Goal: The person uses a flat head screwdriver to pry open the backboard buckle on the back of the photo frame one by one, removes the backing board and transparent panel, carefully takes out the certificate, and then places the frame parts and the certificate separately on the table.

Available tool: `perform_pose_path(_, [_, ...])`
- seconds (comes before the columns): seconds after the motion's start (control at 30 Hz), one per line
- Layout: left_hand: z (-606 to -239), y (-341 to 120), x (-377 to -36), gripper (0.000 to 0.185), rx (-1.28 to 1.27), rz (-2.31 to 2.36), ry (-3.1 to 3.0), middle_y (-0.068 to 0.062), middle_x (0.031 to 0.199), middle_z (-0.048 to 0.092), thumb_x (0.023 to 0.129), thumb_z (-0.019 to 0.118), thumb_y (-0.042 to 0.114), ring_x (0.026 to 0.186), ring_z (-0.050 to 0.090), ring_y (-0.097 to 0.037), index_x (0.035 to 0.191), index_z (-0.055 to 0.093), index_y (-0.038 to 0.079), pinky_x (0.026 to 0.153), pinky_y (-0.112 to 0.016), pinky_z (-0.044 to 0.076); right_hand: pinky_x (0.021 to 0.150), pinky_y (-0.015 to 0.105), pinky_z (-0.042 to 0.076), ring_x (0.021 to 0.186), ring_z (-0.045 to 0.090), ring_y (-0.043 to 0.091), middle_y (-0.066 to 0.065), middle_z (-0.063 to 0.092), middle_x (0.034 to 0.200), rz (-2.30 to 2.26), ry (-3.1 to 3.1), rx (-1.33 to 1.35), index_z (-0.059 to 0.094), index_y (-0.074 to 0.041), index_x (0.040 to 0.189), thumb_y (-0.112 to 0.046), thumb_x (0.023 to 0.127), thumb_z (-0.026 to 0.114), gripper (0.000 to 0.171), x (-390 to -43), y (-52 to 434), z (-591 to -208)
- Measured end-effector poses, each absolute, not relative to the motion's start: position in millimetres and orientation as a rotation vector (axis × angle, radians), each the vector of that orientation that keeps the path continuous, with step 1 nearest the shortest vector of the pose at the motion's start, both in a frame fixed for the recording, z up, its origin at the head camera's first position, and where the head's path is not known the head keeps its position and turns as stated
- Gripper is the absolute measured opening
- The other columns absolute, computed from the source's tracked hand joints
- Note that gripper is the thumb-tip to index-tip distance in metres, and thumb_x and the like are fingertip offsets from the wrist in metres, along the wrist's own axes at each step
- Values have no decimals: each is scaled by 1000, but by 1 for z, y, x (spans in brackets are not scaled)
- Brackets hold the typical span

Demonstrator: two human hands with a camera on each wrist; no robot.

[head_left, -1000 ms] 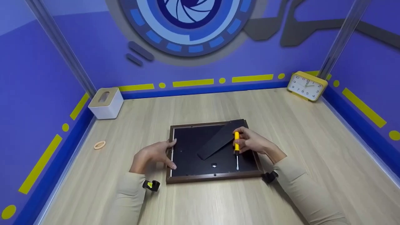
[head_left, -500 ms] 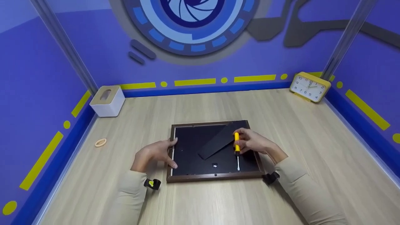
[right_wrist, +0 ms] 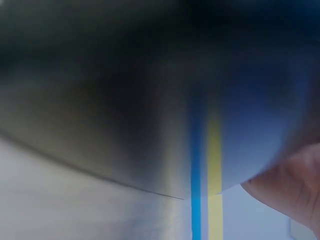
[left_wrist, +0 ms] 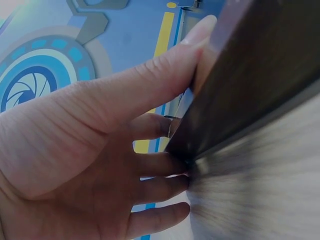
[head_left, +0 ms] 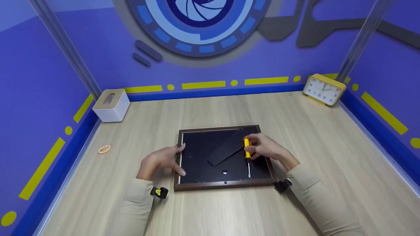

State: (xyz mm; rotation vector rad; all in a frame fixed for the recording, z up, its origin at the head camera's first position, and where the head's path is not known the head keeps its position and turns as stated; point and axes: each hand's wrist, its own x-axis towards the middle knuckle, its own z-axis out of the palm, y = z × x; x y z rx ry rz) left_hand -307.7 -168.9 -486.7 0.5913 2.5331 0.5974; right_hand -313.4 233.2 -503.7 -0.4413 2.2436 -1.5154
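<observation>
A brown picture frame [head_left: 224,185] lies face down on the wooden table, its black backing board [head_left: 200,154] and folded stand strut [head_left: 226,149] showing. My right hand [head_left: 262,147] grips a small yellow-handled screwdriver [head_left: 246,149], whose metal tip points down at the backing near the frame's lower right. My left hand [head_left: 160,160] rests on the frame's left edge, thumb and fingers straight against the wood. In the left wrist view the fingers [left_wrist: 150,95] press the dark frame edge [left_wrist: 250,85]. The right wrist view is blurred; only a bit of hand [right_wrist: 290,185] shows.
A white tissue box [head_left: 111,105] stands at the back left, a yellow alarm clock [head_left: 324,89] at the back right. A small tan ring [head_left: 104,149] lies left of the frame. Blue walls enclose the table [head_left: 213,213] on three sides.
The screwdriver and right hand have shifted very slightly left and up over the backing. The left hand stays on the frame's left edge.
</observation>
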Motion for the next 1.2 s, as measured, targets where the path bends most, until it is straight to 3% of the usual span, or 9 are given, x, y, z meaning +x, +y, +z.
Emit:
perform_pose_path(0.3, [-490, -172, -308, 116, 593, 591, 2519, -21, 159, 28, 72, 91, 38, 145, 30, -33, 159, 21, 9, 114, -45, 32, 80, 43, 59, 94, 66, 31, 23, 58, 111, -1529, 2143, -477, 47, 11, 137, 2, 96, 62, 45, -312, 239, -505])
perform_pose_path(0.6, [-488, -173, -309, 116, 628, 593, 2511, -21, 159, 28, 73, 90, 39, 145, 30, -34, 159, 20, 6, 113, -46, 32, 77, 42, 59, 94, 66, 30, 25, 56, 115, -1616, 2183, -379, 43, 10, 140, 7, 97, 57, 46, -312, 236, -502])
perform_pose_path(0.93, [-487, -171, -310, 116, 640, 598, 2505, -23, 159, 26, 73, 90, 37, 145, 29, -35, 159, 19, 5, 114, -46, 31, 75, 44, 60, 96, 64, 33, 23, 55, 114, -1547, 2295, -504, 44, 4, 137, 5, 99, 57, 41, -301, 231, -492])
perform_pose_path(1.2, [-488, -172, -311, 118, 645, 610, 2512, -23, 158, 28, 71, 92, 35, 145, 28, -34, 158, 19, 2, 115, -45, 29, 74, 43, 60, 92, 63, 31, 24, 55, 116, -1492, 2278, -504, 45, 7, 137, 6, 98, 56, 40, -304, 231, -495])
